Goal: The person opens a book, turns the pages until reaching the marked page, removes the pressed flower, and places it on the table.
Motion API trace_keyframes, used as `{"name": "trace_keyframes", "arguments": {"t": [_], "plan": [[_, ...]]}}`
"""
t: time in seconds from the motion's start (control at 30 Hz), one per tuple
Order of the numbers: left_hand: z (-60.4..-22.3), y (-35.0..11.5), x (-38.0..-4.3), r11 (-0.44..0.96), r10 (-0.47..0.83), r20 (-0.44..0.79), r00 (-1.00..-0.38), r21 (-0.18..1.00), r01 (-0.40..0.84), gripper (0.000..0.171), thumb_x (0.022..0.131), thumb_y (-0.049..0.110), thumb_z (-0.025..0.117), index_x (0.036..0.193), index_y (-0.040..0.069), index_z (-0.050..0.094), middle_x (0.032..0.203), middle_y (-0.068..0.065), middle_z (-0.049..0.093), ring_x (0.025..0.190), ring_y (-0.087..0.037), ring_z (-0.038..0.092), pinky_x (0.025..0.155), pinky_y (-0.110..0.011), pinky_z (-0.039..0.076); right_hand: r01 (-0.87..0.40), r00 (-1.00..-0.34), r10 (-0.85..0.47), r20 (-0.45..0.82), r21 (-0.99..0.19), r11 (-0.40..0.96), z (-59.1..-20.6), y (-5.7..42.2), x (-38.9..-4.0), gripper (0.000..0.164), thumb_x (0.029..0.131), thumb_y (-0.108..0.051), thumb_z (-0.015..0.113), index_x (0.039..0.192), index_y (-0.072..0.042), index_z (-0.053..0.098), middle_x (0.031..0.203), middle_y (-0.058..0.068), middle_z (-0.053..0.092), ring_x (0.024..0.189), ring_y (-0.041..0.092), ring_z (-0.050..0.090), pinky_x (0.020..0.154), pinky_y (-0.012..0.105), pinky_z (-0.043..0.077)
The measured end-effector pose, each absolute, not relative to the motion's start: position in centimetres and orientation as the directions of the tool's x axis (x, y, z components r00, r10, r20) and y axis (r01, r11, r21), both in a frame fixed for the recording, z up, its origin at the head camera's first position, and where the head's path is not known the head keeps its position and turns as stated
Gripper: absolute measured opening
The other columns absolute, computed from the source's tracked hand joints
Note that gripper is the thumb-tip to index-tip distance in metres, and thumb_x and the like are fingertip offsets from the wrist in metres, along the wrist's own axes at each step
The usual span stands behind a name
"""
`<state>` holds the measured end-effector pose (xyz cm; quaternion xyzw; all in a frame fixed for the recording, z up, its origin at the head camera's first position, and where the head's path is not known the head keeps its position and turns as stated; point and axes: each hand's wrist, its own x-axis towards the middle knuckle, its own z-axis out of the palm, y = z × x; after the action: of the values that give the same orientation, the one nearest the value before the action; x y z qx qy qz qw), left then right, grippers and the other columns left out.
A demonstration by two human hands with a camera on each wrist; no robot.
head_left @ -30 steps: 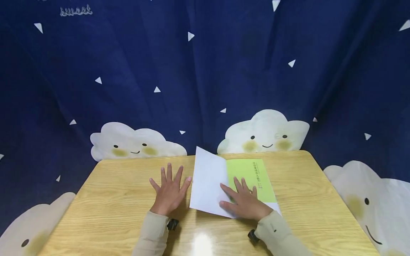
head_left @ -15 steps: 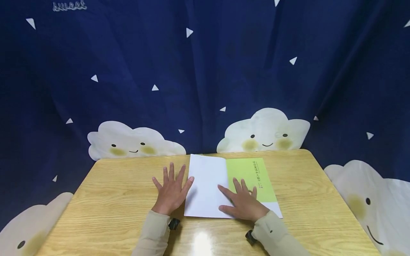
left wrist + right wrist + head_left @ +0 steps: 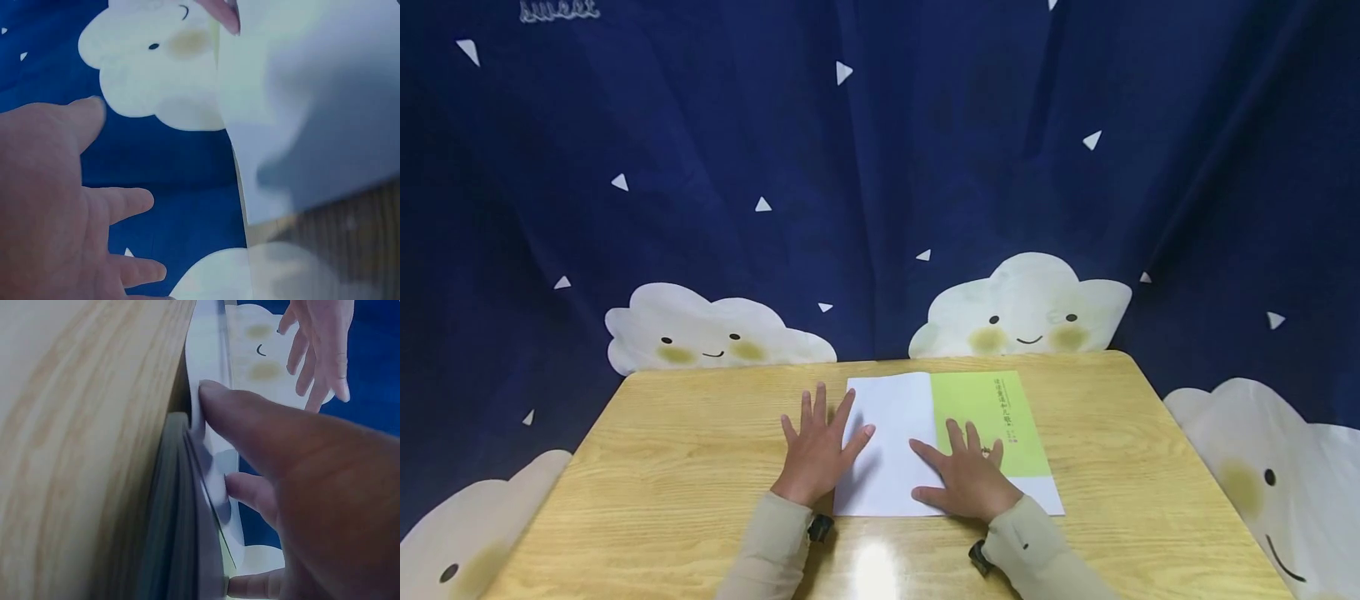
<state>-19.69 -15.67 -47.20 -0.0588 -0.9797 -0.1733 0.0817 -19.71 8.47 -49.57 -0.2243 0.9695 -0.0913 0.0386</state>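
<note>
Rests splayed right hand [image 3: 967, 481] across an open book [image 3: 934, 408], flat on a wood-grained table [image 3: 685, 467].
Spans the fold between smooth white page [image 3: 883, 412] and lime-green page [image 3: 972, 396]; hovers left hand [image 3: 816, 450], fingers wide, at the left edge.

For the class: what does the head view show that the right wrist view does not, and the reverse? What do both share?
Only the head view: the sleeves, the word "sweet", and printed characters on the green page of the open book.

Only the right wrist view: the stacked page edges, seen side-on.

Both: the left hand, the right hand, the book, the wooden table and the blue curtain with its clouds.
</note>
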Motion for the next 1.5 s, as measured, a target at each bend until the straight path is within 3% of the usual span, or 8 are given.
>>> {"name": "trace_keyframes", "arguments": {"t": [0.3,0.43,0.83,1.2,1.5], "plan": [[-48.1,-13.7,-19.6,0.915,0.267,0.184,-0.946,0.259,0.309,0.085,0.079,0.068,0.061,0.149,0.025,0.039,0.154,-0.027,0.021,0.138,-0.054,0.019,0.098,-0.074,0.023,-0.436,-0.896,-0.444,-0.007,-0.173,0.883,-49.6,8.5,-19.5,0.068,0.082,-0.068,0.058,0.143,-0.039,0.045,0.148,0.026,0.032,0.132,0.055,0.029,0.087,0.082,0.025],[-48.6,-13.1,-19.6,0.911,0.340,0.112,-0.934,0.206,0.357,0.092,0.074,0.072,0.065,0.149,0.026,0.039,0.154,-0.026,0.022,0.137,-0.054,0.021,0.096,-0.073,0.029,-0.437,-0.895,-0.446,-0.016,-0.176,0.882,-49.5,8.6,-19.4,0.070,0.082,-0.069,0.057,0.144,-0.038,0.044,0.149,0.027,0.030,0.133,0.056,0.027,0.087,0.082,0.024],[-49.4,-12.7,-18.9,0.900,0.378,-0.025,-0.926,0.246,0.361,0.096,0.070,0.071,0.069,0.148,0.024,0.039,0.154,-0.024,0.027,0.137,-0.054,0.022,0.097,-0.073,0.027,-0.421,-0.896,-0.441,-0.048,-0.219,0.880,-49.2,8.5,-19.1,0.069,0.083,-0.065,0.059,0.144,-0.038,0.044,0.150,0.027,0.029,0.134,0.055,0.025,0.089,0.082,0.021],[-49.3,-12.4,-19.0,0.899,0.378,-0.038,-0.925,0.256,0.356,0.094,0.072,0.070,0.068,0.148,0.023,0.040,0.153,-0.022,0.028,0.137,-0.052,0.023,0.099,-0.073,0.025,-0.417,-0.896,-0.441,-0.051,-0.246,0.875,-48.9,9.3,-19.6,0.067,0.086,-0.065,0.056,0.146,-0.040,0.041,0.152,0.023,0.029,0.136,0.052,0.026,0.092,0.080,0.022],[-49.4,-12.5,-19.3,0.902,0.367,-0.036,-0.929,0.256,0.347,0.094,0.070,0.071,0.069,0.147,0.023,0.042,0.153,-0.022,0.030,0.138,-0.051,0.023,0.098,-0.073,0.025,-0.368,-0.918,-0.396,-0.003,-0.362,0.857,-47.7,10.7,-20.1,0.074,0.086,-0.061,0.058,0.150,-0.031,0.036,0.152,0.021,0.031,0.138,0.042,0.028,0.097,0.074,0.026]]}}
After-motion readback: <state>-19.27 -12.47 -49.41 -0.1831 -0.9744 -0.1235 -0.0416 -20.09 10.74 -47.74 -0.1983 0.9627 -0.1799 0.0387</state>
